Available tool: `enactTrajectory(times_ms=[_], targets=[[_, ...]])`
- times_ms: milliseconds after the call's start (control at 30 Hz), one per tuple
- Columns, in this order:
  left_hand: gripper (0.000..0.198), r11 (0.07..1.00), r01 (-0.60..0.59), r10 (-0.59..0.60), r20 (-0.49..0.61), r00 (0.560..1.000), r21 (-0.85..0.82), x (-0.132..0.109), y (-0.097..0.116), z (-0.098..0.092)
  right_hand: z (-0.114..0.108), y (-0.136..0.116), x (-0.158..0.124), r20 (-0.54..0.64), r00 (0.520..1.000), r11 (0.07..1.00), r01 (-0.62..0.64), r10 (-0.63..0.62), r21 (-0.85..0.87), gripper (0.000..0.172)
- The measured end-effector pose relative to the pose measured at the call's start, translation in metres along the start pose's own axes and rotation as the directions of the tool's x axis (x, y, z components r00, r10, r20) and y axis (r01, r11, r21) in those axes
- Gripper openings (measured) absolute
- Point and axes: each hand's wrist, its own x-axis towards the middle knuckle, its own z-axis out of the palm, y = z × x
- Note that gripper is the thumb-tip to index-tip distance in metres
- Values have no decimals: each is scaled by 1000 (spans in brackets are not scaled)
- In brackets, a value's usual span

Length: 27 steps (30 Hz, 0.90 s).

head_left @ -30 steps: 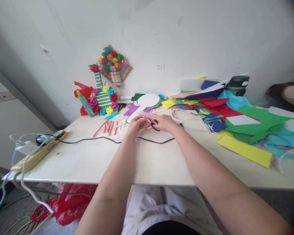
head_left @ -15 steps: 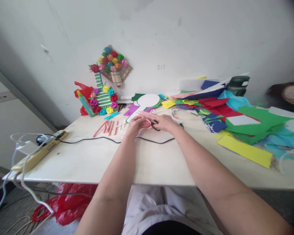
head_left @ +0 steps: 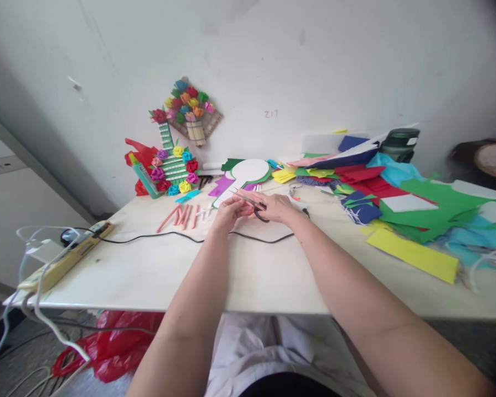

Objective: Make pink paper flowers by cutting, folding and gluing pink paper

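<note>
Both my hands meet over the middle of the white table (head_left: 149, 270). My right hand (head_left: 275, 208) is closed on black-handled scissors (head_left: 254, 205), whose blades point left toward my left hand. My left hand (head_left: 228, 212) is curled, pinching a small pink piece that I can hardly make out. Several pink rolled strips (head_left: 184, 215) lie just left of my hands. A white round cut-out on green and purple paper (head_left: 248, 171) lies right behind them.
Two paper-flower crafts (head_left: 177, 165) lean on the wall at the back left. Coloured paper sheets (head_left: 413, 204) pile up at the right, with a dark jar (head_left: 399, 143) behind. A black cable (head_left: 157, 236) crosses the table to a power strip (head_left: 66, 256) at the left. A red bag (head_left: 107, 344) lies below.
</note>
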Motion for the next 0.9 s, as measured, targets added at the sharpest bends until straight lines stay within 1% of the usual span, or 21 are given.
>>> enactTrajectory(times_ms=[267,733,900], targets=[[14,1000,-8,8,7,1000,-14,0,-1,0,-1,0,-1,12,1000,1000,-6,6,-8,67],[19,998,-29,30,16,999,-49,1,-3,-1,-5,0,-2,12,1000,1000,0,-1,27,67],[18,999,-24,24,6,1000,-32,0,-1,0,-4,-1,-1,18,1000,999,-14,14,32,66]])
